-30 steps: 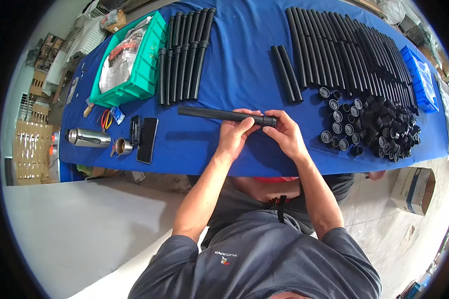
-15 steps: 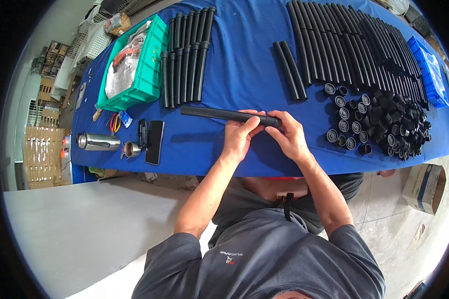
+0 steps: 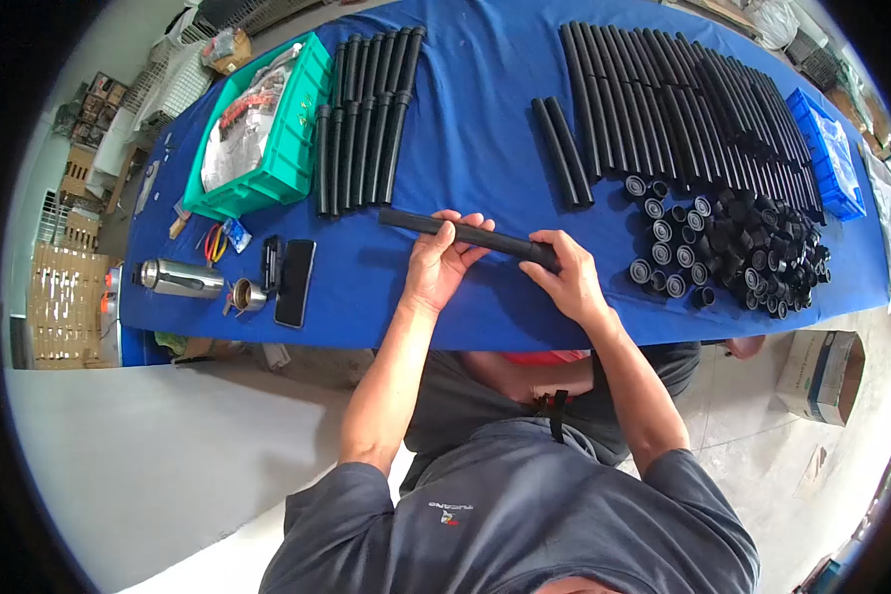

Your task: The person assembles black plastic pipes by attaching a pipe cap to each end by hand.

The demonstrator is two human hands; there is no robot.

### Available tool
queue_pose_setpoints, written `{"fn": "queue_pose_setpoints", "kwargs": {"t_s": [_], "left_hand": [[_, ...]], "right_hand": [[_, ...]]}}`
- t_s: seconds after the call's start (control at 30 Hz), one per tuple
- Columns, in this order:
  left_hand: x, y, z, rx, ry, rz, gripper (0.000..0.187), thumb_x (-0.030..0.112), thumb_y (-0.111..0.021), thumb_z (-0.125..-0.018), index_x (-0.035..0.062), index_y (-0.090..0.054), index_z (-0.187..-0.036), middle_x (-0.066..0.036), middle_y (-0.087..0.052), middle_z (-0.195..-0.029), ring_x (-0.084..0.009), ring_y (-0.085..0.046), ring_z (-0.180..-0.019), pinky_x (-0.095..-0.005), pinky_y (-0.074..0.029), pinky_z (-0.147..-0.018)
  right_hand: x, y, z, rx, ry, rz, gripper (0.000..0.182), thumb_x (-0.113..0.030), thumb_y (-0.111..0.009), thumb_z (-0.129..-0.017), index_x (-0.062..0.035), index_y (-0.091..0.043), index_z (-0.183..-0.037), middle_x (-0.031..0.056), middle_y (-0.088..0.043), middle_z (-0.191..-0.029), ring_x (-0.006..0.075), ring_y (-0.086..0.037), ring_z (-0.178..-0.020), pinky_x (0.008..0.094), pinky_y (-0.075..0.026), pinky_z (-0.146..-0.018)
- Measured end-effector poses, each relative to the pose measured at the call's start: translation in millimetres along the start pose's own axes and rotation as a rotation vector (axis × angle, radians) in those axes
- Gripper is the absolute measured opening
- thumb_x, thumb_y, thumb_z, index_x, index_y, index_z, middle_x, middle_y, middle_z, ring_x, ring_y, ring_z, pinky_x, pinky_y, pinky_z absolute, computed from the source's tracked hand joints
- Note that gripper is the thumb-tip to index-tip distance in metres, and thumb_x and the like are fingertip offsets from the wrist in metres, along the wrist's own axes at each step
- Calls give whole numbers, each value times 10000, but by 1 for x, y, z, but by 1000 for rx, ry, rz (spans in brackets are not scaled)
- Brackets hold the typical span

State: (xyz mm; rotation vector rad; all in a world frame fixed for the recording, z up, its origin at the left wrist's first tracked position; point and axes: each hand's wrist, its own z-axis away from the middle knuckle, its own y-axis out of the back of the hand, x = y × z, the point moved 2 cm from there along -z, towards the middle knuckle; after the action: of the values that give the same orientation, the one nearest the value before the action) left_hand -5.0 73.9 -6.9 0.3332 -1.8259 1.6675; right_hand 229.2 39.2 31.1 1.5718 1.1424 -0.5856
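A long black tube (image 3: 495,239) lies across both hands above the front part of the blue cloth. My left hand (image 3: 440,259) grips it left of its middle, thumb on top. My right hand (image 3: 568,275) is wrapped round its right end and hides that end. Two loose black tubes (image 3: 562,151) lie side by side beyond my right hand. To the right is a heap of black caps (image 3: 762,238), with round ones (image 3: 660,231) set out at its left edge.
Rows of black tubes (image 3: 663,114) lie at the back right beside a blue crate (image 3: 830,163). More tubes (image 3: 361,148) lie by a green crate (image 3: 297,134). A phone (image 3: 295,283), a steel flask (image 3: 183,278) and a metal cup (image 3: 247,294) are at the front left.
My left hand has slid left along the tube. My right hand has closed over the right end, where the collar showed before. The view has shifted slightly.
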Motion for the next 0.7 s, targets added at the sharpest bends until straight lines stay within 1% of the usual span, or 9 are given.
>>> {"fn": "queue_pose_setpoints", "kwargs": {"t_s": [0.1, 0.2, 0.3, 0.5, 0.6, 0.7], "left_hand": [[-2, 0, -3, 12, -29, 7, 202, 223, -635, -1038, 91, -654, -1189, -183, -708, -1227, -361, -647, -1247, -507, -605, -996], [-3, 1, -1, 34, -35, 10, 200, 228, -627, -1044, 86, -652, -1183, -183, -710, -1217, -357, -653, -1239, -500, -616, -982], [-2, 0, -1, 32, -42, -8, 193, 227, -620, -1047, 84, -649, -1174, -186, -711, -1209, -354, -661, -1226, -495, -624, -973], [-1, -6, 0, 45, -10, -45, 183, 219, -621, -1045, 77, -645, -1159, -189, -718, -1177, -359, -671, -1207, -487, -632, -958], [-2, -6, -1, 33, -4, -37, 181, 212, -623, -1044, 77, -643, -1162, -190, -720, -1161, -360, -674, -1200, -479, -634, -955], [1, -8, 1, 55, 4, -33, 175, 202, -645, -1030, 80, -638, -1155, -193, -718, -1160, -360, -676, -1194, -473, -635, -949]], "right_hand": [[-5, -4, -2, 35, 10, 53, 370, -136, -808, -854, -4, -643, -1158, 144, -690, -980, 244, -695, -824, 342, -545, -700], [-10, -11, -1, 74, -110, -37, 339, -137, -777, -870, -2, -629, -1144, 168, -670, -962, 332, -684, -854, 400, -533, -750], [-8, -14, -1, 143, 21, 47, 338, -128, -771, -871, 1, -627, -1148, 162, -664, -948, 331, -684, -850, 401, -532, -749], [-2, -2, 0, -20, 27, 12, 348, -124, -772, -865, 2, -628, -1156, 161, -657, -936, 334, -680, -845, 401, -530, -750], [-7, 0, 1, -41, -24, -2, 343, -114, -770, -865, 7, -628, -1153, 161, -659, -937, 325, -677, -835, 389, -528, -738], [-12, -1, 1, -20, -15, 13, 348, -119, -779, -858, 1, -633, -1150, 143, -663, -923, 286, -679, -826, 377, -527, -728]]}}
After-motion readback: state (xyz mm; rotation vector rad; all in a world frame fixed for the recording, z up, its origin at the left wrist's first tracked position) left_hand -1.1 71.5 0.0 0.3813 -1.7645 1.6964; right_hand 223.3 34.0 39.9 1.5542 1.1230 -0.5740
